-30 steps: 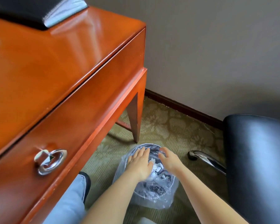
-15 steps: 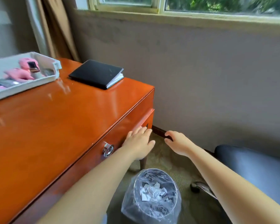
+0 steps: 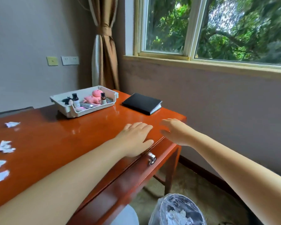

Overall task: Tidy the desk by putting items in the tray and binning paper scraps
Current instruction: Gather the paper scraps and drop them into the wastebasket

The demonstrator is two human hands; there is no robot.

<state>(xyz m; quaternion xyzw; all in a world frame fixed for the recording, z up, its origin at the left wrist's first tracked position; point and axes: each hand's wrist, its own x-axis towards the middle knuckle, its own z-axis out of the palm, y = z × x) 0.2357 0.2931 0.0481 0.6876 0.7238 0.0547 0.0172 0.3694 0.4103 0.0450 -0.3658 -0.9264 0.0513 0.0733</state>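
Note:
My left hand point(image 3: 135, 138) hovers flat and empty over the right front part of the orange wooden desk point(image 3: 58, 140), fingers apart. My right hand point(image 3: 175, 132) is beside it near the desk's right edge, also empty with fingers spread. A white tray point(image 3: 75, 110) at the back of the desk holds small bottles and pink toys. A black notebook point(image 3: 141, 103) lies to the tray's right. Several white paper scraps point(image 3: 5, 146) lie at the desk's left. On the floor below stands a bin point(image 3: 177, 211) lined with clear plastic, with paper scraps inside.
The desk has a drawer with a metal ring pull point(image 3: 151, 158). A wall with a window is close on the right, and a curtain point(image 3: 104, 51) hangs behind the tray. Patterned carpet lies under the desk.
Both hands have risen from the bin on the floor to above the desk top, empty. The view has lifted from the floor to the desk, tray and window.

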